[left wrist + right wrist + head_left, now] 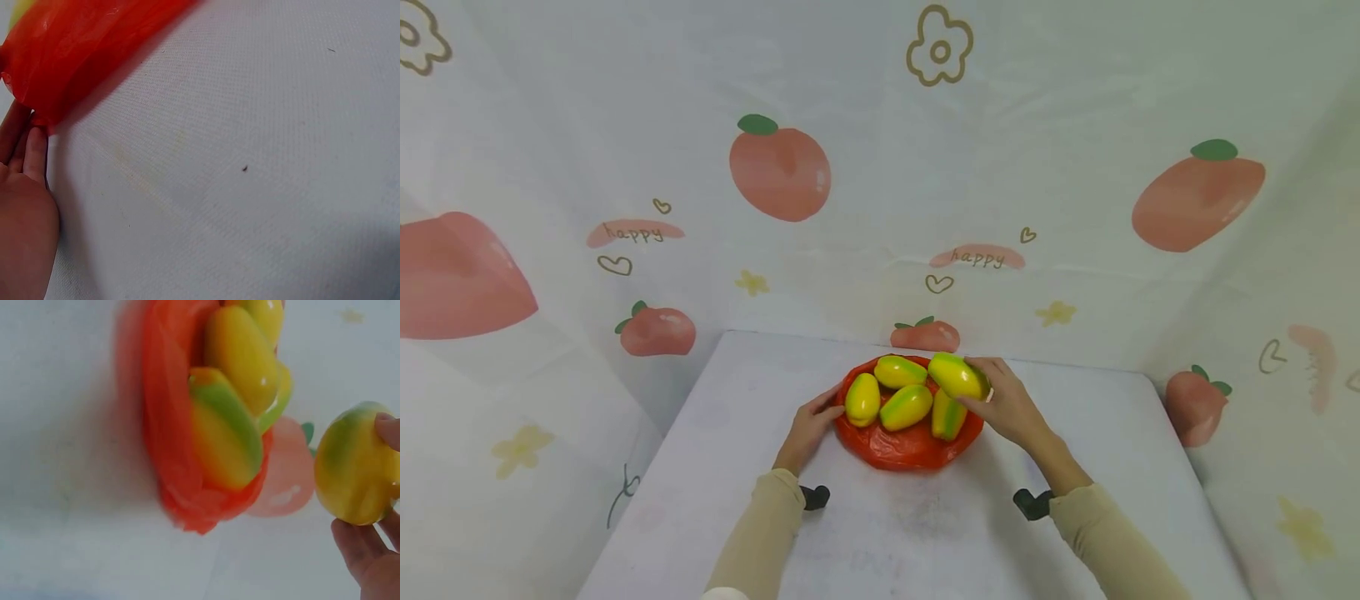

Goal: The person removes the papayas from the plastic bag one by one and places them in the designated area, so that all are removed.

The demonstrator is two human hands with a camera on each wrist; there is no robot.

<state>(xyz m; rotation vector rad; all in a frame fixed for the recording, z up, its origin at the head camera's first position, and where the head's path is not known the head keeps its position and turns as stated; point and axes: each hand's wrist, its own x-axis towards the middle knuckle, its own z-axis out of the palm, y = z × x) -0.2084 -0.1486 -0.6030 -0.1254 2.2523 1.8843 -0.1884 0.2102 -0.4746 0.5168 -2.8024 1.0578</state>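
A red plastic bag [902,454], its rim spread into a round, sits on the white table with several yellow-green mangoes [906,407] inside. My right hand [1003,408] holds another mango [957,377] above the bag's right side, thumb on one side and fingers on the other. In the right wrist view this mango [353,465] is apart from the bag [165,425]. At the bag's left edge my left hand [807,425] grips the rim, thumb toward the opening. The left wrist view shows its fingers [36,153] reaching behind the red plastic [94,56].
The white table [895,542] meets a hanging cloth [865,275] printed with fruit, flowers and hearts at its back edge. More of this cloth hangs on both sides. Dark wrist mounts [1033,504] protrude inward from both sleeves.
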